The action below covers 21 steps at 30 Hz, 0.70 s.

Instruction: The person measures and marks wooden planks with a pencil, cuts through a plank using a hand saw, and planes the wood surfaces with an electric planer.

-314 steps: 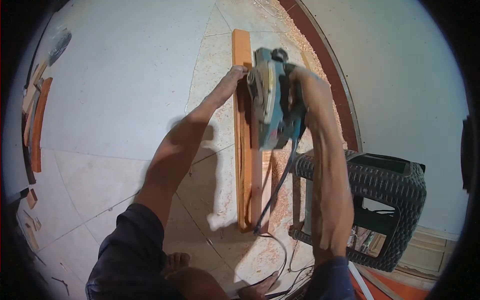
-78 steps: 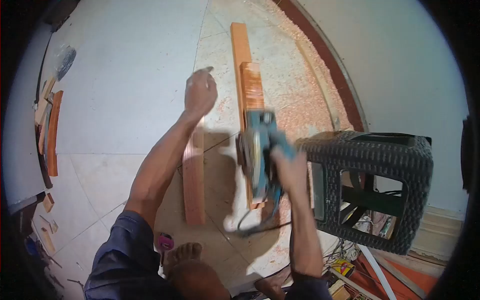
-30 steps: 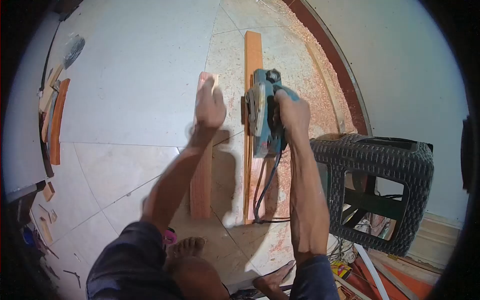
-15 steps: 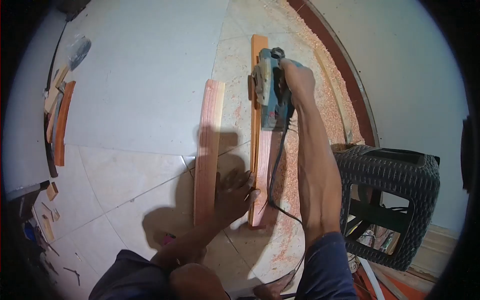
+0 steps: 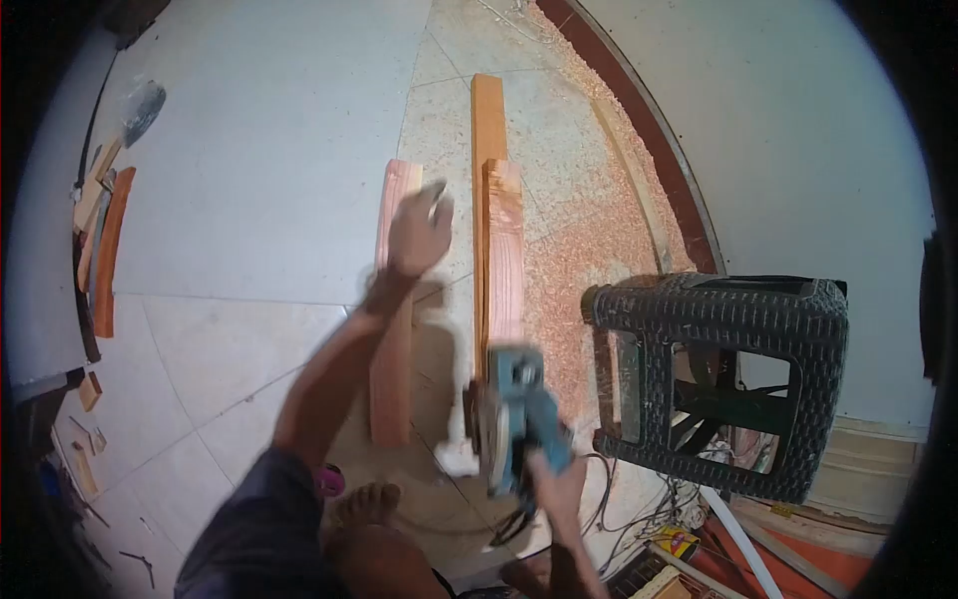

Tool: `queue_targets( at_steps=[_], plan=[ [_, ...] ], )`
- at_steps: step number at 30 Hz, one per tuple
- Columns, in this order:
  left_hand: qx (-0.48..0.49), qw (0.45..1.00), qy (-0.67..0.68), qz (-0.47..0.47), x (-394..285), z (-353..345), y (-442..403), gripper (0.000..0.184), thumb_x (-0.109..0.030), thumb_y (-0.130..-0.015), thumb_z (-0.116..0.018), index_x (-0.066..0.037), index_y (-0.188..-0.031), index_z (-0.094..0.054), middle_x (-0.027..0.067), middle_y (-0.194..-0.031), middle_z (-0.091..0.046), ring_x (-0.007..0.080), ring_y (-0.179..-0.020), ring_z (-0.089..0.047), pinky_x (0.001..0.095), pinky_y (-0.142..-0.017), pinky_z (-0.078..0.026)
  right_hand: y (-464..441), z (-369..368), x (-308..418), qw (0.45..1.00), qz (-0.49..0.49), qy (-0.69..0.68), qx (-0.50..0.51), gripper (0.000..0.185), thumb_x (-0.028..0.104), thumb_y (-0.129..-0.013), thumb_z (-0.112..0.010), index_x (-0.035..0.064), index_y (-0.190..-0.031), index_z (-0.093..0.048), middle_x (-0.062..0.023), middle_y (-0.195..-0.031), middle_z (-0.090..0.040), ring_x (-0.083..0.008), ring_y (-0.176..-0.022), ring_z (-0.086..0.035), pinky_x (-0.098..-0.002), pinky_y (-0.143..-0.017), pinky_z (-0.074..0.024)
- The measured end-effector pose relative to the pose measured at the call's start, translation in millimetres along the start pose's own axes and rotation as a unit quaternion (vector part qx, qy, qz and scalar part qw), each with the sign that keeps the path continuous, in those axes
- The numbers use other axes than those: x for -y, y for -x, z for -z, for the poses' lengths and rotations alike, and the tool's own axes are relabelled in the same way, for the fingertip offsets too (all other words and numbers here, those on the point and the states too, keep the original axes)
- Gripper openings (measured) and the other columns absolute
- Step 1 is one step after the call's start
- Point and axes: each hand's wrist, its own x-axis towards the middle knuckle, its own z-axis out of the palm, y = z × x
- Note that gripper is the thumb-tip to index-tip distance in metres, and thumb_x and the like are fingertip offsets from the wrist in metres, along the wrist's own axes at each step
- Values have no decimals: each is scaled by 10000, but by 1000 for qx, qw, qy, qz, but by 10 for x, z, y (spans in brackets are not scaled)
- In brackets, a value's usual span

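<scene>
My right hand [image 5: 555,491] is wrapped round the handle of a teal electric planer [image 5: 519,384], somewhat blurred, at the near end of a pinkish plank [image 5: 505,260]. That plank lies beside and partly over a longer orange-brown board [image 5: 488,115]. My left hand [image 5: 421,232] is in the air by the upper part of another reddish plank [image 5: 391,369] to the left, holding nothing, its fingers apart. Whether it touches that plank I cannot tell. The planer hides the near ends of the pinkish plank and the board.
Wood shavings [image 5: 569,260] cover the tiles on the right. A black plastic stool [image 5: 738,324] lies on its side there. Cables [image 5: 639,524] tangle below it. Offcuts [image 5: 112,250] lean at the left. A bare foot [image 5: 367,502] rests near the left plank.
My right hand has drawn the planer back from the far end of the pinkish plank to its near end. My left hand has left the near end and moved forward and left.
</scene>
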Motion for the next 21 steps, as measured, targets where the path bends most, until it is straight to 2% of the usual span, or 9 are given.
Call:
queue_targets(
  at_steps=[3,5,6,8,12,14,17,19,21],
  plan=[
    [62,998,9,0,163,-381,-614,423,-300,-1048,-450,-17,-1300,-636,261,-1280,-641,383,-1251,-572,474,-1083,-436,603,97,-392,996,-72,45,-18,381,231,-807,-698,-22,-1091,-718,-76,-829,-706,-147,-781,-636,-331,-742,-523],
    [170,985,-15,4,250,-526,-908,526,-404,-1070,-344,-48,-1339,-622,271,-1346,-600,398,-1311,-519,500,-1128,-386,611,67,-259,997,-51,38,-32,382,233,-805,-706,-23,-1090,-719,-80,-816,-702,-150,-769,-637,-325,-733,-524],
    [172,985,-12,1,252,-577,-913,526,-404,-1070,-344,-48,-1339,-622,271,-1346,-600,398,-1311,-519,500,-1128,-386,596,57,-245,998,-45,37,-38,382,233,-805,-709,-23,-1089,-719,-81,-812,-701,-151,-765,-637,-323,-730,-524],
    [257,961,-79,68,236,-558,-959,592,-467,-1079,-263,-90,-1357,-625,272,-1406,-555,419,-1348,-476,509,-1161,-343,397,-31,-318,999,-8,-7,-36,356,224,-802,-715,-29,-1051,-721,-88,-785,-691,-149,-736,-632,-319,-712,-525],
    [240,964,-74,87,309,-614,-951,605,-485,-1084,-235,-121,-1352,-637,269,-1451,-517,431,-1364,-459,502,-1170,-339,-52,-98,56,999,-31,1,-34,332,223,-797,-714,-37,-1004,-718,-90,-774,-692,-151,-721,-637,-325,-703,-527],
    [235,965,-105,49,311,-626,-977,651,-446,-1086,-176,-83,-1311,-667,238,-1359,-604,425,-1276,-533,478,-1113,-398,-355,-160,159,998,22,-17,-59,310,221,-794,-710,-46,-952,-710,-91,-744,-690,-170,-697,-649,-340,-688,-532],
    [287,950,-101,73,285,-591,-1061,667,-462,-1086,-163,-97,-1308,-675,241,-1349,-611,422,-1265,-545,478,-1125,-389,-671,-174,570,999,8,-10,-41,322,241,-794,-701,-49,-935,-705,-102,-721,-685,-201,-660,-653,-365,-666,-532],
    [287,948,-105,87,243,-548,-1086,668,-453,-1088,-151,-101,-1310,-673,240,-1342,-616,424,-1251,-556,481,-1114,-399,-916,-256,694,993,71,5,-98,336,265,-795,-692,-54,-899,-702,-115,-686,-668,-215,-618,-644,-382,-640,-526],
    [289,947,-109,92,176,-522,-1086,670,-445,-1090,-138,-105,-1312,-671,240,-1335,-621,427,-1237,-568,484,-1104,-409,-1096,-278,1010,995,73,12,-73,374,305,-796,-680,-65,-845,-694,-131,-680,-667,-229,-620,-648,-387,-646,-525]
  ],
)
